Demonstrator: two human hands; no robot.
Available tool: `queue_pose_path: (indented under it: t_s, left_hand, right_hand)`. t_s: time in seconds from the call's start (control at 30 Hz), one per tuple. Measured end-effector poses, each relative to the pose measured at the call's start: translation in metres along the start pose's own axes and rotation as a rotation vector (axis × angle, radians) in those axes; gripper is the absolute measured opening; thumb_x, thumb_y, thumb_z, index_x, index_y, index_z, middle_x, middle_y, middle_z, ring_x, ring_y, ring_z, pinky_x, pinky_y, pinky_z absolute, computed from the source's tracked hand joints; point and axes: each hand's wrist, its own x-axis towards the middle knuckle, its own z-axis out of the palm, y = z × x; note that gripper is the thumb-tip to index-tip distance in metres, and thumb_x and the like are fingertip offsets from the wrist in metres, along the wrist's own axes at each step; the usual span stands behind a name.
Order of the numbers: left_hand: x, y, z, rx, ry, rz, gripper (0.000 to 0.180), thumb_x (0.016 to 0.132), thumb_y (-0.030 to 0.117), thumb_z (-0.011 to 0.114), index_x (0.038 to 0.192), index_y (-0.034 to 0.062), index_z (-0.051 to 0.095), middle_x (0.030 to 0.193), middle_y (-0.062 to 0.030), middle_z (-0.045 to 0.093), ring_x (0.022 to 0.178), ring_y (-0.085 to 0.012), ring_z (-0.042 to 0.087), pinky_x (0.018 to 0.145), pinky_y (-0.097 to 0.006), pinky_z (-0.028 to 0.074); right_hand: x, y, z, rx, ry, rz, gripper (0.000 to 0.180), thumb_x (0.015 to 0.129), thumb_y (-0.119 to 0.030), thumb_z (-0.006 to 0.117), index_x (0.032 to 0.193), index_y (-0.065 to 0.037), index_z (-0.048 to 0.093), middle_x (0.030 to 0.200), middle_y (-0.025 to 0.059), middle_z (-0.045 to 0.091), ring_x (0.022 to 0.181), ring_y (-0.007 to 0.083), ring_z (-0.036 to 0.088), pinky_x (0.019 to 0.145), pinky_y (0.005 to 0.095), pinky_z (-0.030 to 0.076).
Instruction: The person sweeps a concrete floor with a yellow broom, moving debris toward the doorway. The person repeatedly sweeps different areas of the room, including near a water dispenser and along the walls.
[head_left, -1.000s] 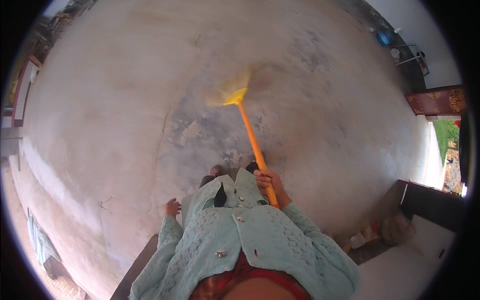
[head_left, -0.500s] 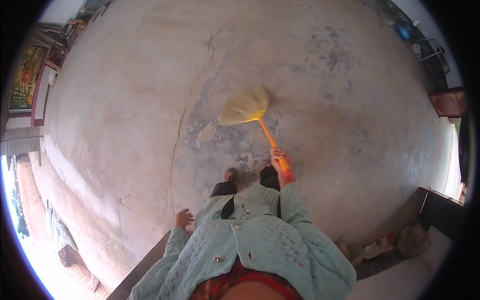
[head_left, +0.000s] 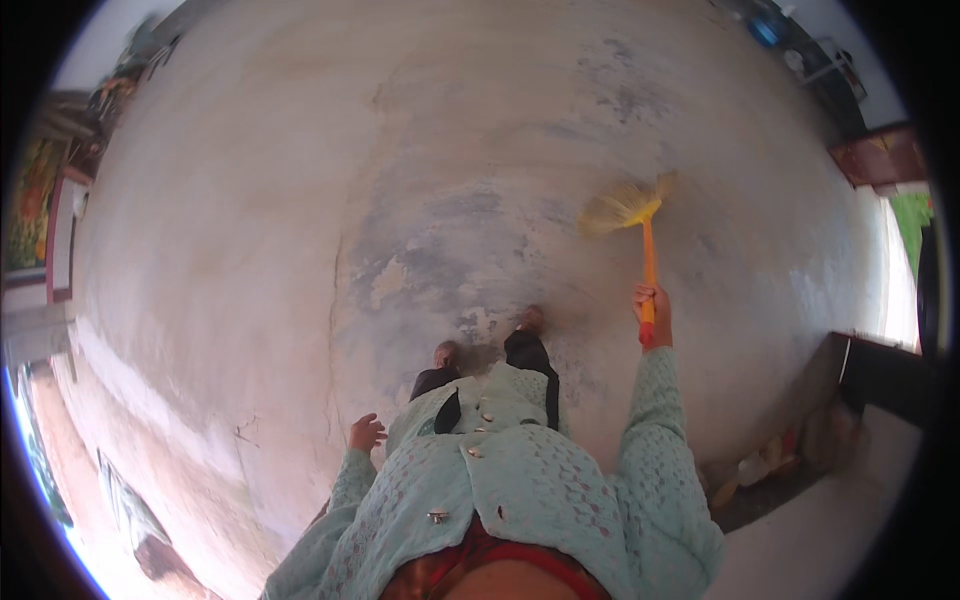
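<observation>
My right hand (head_left: 655,312) is wrapped round the orange handle of a broom (head_left: 648,255), out to the right of my feet. Its fan of straw-coloured bristles (head_left: 622,207) points away from me over the worn concrete floor (head_left: 480,140), blurred by motion. The red end of the handle sticks out below my fist. At my left side my left hand (head_left: 367,432) hangs free beside the pale green jacket, its fingers loosely apart with nothing in them.
My feet (head_left: 530,320) stand on the floor just ahead of me. A dark low bench or box edge (head_left: 880,385) with several items beneath it is at the right. A red cabinet (head_left: 878,158) stands farther right, and a framed picture (head_left: 35,200) at the far left.
The broom has swung to the right with my right hand, and the right arm reaches farther out. One foot has stepped forward. My left hand stays nearly in place.
</observation>
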Motion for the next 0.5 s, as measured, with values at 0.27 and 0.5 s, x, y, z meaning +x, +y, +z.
queue_pose_path:
  t_s: [0.27,0.5]
  left_hand:
    - [0.048,-0.019,-0.008,0.189,-0.184,0.174,0.043,0.072,0.009,0.050,0.113,0.0011,0.042,0.074,-0.0115,0.058,0.052,-0.0181,0.057,0.039,-0.027,0.040]
    - [0.053,0.046,0.014,0.012,-0.132,0.136,0.042,0.072,0.008,0.049,0.113,0.0006,0.041,0.072,-0.0114,0.057,0.051,-0.0183,0.056,0.037,-0.026,0.039]
  right_hand:
    - [-0.101,0.063,0.032,-0.043,-0.095,0.127,0.012,0.073,0.001,0.043,0.084,-0.001,0.039,0.062,0.0019,0.039,0.044,0.0057,0.037,0.039,0.0169,0.034]
    - [-0.107,0.099,0.012,0.240,-0.044,0.428,0.016,0.073,0.004,0.039,0.089,0.002,0.037,0.064,0.0029,0.039,0.044,0.0052,0.039,0.038,0.0174,0.038]
